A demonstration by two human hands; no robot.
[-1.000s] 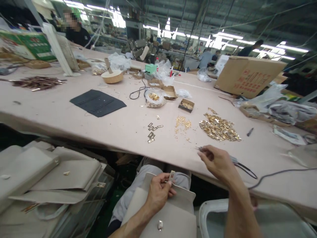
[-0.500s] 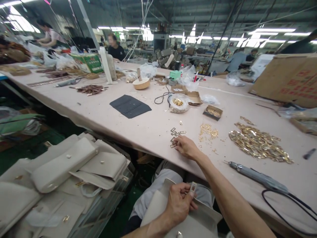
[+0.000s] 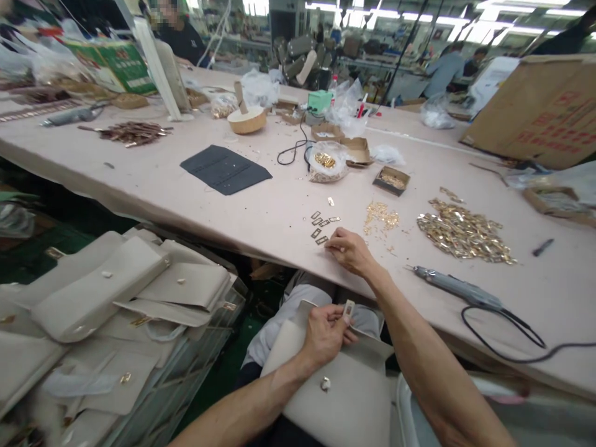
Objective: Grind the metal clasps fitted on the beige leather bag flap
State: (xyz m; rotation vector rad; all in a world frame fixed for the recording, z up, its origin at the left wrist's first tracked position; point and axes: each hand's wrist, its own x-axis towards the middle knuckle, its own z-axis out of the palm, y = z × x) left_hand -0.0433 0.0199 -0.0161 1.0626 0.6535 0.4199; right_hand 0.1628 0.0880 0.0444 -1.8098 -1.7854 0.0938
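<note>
The right hand [image 3: 350, 251] lies palm down on the counter [image 3: 261, 217], close to its near edge. Its fingers are drawn together, their tips at the nearest of a small cluster of rectangular metal frames [image 3: 320, 226]. Whether a frame is already pinched cannot be told, since the fingers cover the contact. The cluster lies just beyond and to the left of those fingertips, running away from the near edge towards the middle of the counter. The right hand is much the nearer one to it.

The left hand [image 3: 326, 330] is below the counter edge, over the lap. It is closed around a metal clasp piece [image 3: 347, 308], held upright between thumb and forefinger at the flap edge of a beige handbag [image 3: 342, 391] that rests on the knees.

To the right of the right forearm an electric screwdriver [image 3: 454, 290] lies flat, its tip towards the hand and its cable trailing off to the right. Beyond it sit a scatter of small gold screws [image 3: 380, 216] and a heap of gold hardware [image 3: 465, 233].
</note>
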